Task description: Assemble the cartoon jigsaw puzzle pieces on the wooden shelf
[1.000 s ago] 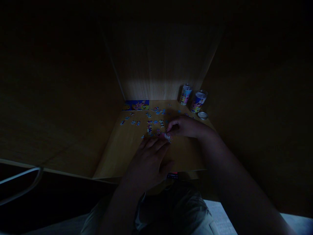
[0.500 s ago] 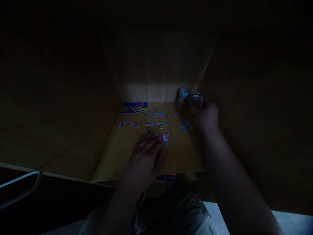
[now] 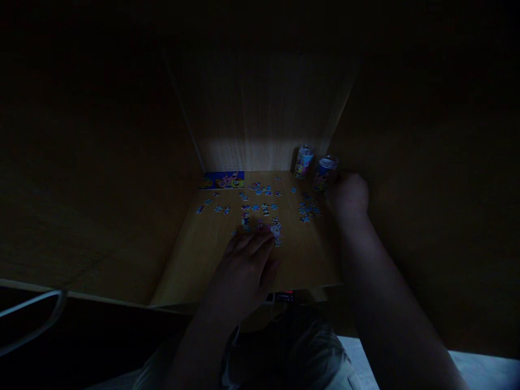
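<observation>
Puzzle-piece fetching is judged in hand: the joined puzzle pieces (image 3: 273, 229) are touched mid-surface (image 3: 203, 254) by the flat, spread left hand (image 3: 244, 268) — nothing gripped. The right hand (image 3: 348, 196), its closure not discernible, is rested beside the puzzle tin (image 3: 325, 172) — a fine pinch is called for.

- A pale wooden desk (image 3: 300, 260) sits in a dark alcove, lit only across its middle.
- A wood-grain back panel (image 3: 264, 108) rises behind it, brightest along its bottom strip.
- A blue cartoon picture card (image 3: 222, 180) lies flat in the back left corner, against the panel.
- A printed can (image 3: 304, 161) stands upright at the back right.
- A small device with a red light (image 3: 284, 296) shows just below the desk's front edge.
- A pale cable (image 3: 28, 303) curves through the dark at lower left.
</observation>
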Demonstrator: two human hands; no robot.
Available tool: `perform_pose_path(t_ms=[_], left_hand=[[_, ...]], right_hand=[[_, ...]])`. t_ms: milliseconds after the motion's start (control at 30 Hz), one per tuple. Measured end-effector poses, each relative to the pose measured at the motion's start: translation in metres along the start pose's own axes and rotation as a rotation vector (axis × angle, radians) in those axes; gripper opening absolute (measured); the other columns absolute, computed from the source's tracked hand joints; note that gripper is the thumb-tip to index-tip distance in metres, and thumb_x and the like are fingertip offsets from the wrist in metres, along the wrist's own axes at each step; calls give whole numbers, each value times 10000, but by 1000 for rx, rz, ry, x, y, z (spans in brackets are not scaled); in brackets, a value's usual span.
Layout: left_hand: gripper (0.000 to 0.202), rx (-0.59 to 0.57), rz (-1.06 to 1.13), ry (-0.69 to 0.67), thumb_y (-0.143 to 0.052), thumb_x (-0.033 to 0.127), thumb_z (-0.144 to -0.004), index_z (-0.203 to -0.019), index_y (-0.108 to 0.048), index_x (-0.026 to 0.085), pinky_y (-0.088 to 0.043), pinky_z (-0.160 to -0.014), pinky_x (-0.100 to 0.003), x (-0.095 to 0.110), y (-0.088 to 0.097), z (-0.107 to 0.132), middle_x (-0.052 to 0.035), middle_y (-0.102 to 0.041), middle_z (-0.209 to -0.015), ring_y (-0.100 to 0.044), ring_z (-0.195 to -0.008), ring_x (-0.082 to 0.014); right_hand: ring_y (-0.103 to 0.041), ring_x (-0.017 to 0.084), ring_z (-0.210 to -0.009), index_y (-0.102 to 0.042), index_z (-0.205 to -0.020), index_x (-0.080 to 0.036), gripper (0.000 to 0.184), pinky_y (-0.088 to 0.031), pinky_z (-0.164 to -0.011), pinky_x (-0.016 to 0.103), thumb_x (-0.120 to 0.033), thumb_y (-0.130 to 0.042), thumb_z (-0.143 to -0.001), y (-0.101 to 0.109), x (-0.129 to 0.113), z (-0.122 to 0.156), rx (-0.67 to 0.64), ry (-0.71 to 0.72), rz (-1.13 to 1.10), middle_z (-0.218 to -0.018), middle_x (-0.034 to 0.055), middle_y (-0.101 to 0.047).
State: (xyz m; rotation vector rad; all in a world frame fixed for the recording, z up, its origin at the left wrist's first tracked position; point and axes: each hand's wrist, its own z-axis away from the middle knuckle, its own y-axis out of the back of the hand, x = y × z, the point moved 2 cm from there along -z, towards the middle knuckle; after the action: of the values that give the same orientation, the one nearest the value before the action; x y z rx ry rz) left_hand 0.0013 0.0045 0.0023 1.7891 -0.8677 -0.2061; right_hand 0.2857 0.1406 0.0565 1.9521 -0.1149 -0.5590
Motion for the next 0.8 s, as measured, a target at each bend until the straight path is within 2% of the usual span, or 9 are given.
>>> perform_pose_path(t_ms=[200, 400, 600, 800], left_hand=[[389, -29, 0, 19, -684, 315, -1082, -1450, -705, 191, -461, -1292, -644, 0, -1, 0, -110, -678, -1592, -602, -1493, -356], [382, -18, 4, 23, -705, 309, -1066, -1438, -717, 222, -458, -1298, -638, 0, 0, -1, -100, -694, -1571, -616, -1480, -351], [380, -31, -2, 23, -689, 314, -1077, -1446, -710, 221, -449, -1305, -640, 0, 0, -2, -102, -686, -1581, -611, -1486, -348], [392, -49, -5, 32, -675, 309, -1080, -1450, -703, 180, -452, -1308, -634, 1, 1, -2, -116, -687, -1578, -606, -1484, -338]], right_hand=[[-813, 367, -1040, -849, -1188, -131, 460, -581, -866, 383, -386, -466, -1175, -7, -15, 7, -93, 45, 28, -1117, 239, -838], [-809, 345, -1101, -811, -1315, -186, 423, -592, -892, 376, -381, -462, -1177, -25, -32, 11, -214, 148, 41, -1213, 199, -834], [-807, 309, -1117, -806, -1312, -171, 389, -580, -913, 338, -326, -483, -1163, -38, -33, 6, -219, 183, 37, -1232, 199, -832], [-799, 305, -1133, -787, -1373, -192, 400, -577, -917, 330, -333, -476, -1165, -39, -33, 6, -236, 184, 8, -1274, 187, -823]])
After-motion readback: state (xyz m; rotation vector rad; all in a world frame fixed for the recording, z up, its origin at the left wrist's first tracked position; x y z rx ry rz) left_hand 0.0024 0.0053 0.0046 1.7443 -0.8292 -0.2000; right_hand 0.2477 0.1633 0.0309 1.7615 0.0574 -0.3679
